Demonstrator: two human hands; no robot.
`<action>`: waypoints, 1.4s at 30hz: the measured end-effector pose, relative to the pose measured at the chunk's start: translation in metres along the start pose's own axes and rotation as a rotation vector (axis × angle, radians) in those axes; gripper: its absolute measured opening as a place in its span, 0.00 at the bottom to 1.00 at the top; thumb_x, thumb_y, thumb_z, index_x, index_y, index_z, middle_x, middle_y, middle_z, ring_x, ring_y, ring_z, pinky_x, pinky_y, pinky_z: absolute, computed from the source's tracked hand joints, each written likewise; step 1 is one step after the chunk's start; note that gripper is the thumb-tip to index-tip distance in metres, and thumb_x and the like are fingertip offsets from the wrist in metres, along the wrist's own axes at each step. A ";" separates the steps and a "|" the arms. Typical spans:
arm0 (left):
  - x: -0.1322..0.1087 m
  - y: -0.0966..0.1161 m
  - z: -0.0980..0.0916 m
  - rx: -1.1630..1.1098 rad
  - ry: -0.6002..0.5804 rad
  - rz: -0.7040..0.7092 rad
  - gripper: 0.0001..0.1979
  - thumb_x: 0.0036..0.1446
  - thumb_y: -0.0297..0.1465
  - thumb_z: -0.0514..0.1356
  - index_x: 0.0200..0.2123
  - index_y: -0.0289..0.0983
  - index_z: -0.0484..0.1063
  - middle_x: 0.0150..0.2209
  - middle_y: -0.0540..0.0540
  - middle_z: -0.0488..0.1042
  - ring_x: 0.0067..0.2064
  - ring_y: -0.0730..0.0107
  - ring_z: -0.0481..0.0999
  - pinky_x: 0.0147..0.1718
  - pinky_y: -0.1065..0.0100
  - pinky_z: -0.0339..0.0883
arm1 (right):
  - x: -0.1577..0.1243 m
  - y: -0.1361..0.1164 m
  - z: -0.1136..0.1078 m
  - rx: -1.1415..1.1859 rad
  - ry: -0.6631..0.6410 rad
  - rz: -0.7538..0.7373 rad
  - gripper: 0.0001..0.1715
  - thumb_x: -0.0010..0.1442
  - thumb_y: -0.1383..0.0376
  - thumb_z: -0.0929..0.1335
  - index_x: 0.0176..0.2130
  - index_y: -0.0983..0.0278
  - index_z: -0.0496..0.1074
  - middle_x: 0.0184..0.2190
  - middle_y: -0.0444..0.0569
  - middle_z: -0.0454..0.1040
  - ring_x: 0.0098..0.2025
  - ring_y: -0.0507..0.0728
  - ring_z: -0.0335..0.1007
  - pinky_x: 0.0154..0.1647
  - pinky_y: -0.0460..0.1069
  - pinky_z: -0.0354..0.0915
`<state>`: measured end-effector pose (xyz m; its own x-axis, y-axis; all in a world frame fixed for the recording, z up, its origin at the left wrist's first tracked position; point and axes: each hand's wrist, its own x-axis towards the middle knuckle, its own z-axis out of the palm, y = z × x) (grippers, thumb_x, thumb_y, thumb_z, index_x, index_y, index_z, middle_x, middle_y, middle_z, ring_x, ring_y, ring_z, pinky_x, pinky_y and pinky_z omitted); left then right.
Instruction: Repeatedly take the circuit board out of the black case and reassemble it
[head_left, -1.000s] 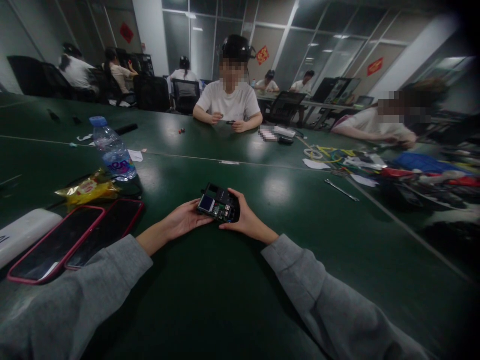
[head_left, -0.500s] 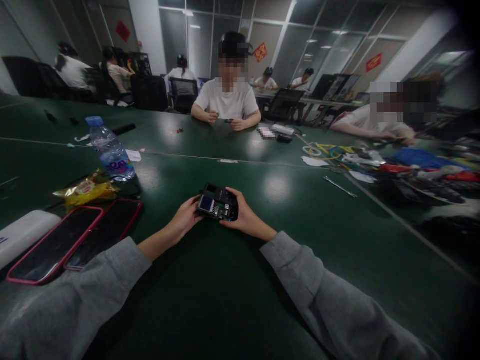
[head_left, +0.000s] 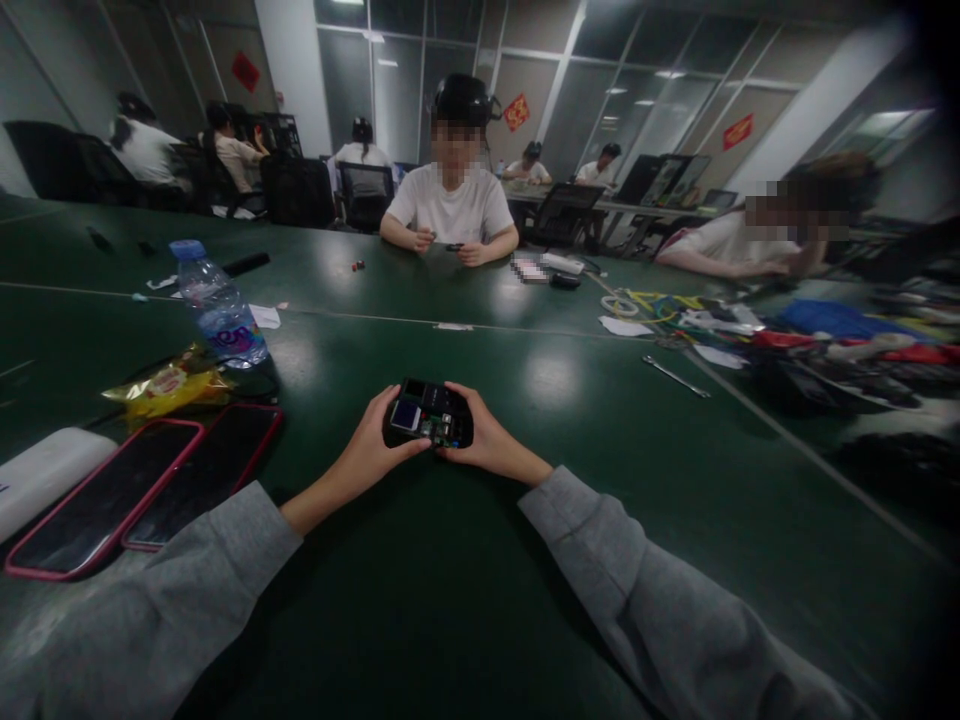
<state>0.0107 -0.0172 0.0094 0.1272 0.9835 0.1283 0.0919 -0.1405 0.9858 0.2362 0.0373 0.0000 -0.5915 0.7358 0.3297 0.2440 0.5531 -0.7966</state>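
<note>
Over the green table, both hands hold a small black electronic device with a bare circuit board and a little screen facing up. My left hand grips its left side, with the thumb along the near edge. On the right side, my right hand has its fingers and thumb round the black casing. The underside of the device and some fingertips are hidden.
Two red-edged phones, a white case, a yellow packet and a water bottle are at the left. A wrench and tangled cables lie right. A person sits opposite, holding small parts.
My left hand has shifted round the device's left side, its thumb now along the near edge. The device sits slightly more level and lower in view.
</note>
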 end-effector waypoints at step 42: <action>0.009 -0.012 -0.011 0.565 0.032 0.238 0.31 0.48 0.32 0.69 0.53 0.42 0.61 0.54 0.42 0.62 0.56 0.53 0.66 0.55 0.47 0.62 | 0.001 -0.003 -0.005 -0.127 0.047 -0.028 0.43 0.51 0.68 0.72 0.61 0.58 0.55 0.60 0.55 0.54 0.66 0.64 0.49 0.67 0.63 0.50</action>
<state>0.0000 -0.0059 -0.0004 0.1798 0.9194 0.3497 0.5748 -0.3867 0.7212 0.2383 0.0381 0.0055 -0.5633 0.7351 0.3772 0.3249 0.6168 -0.7169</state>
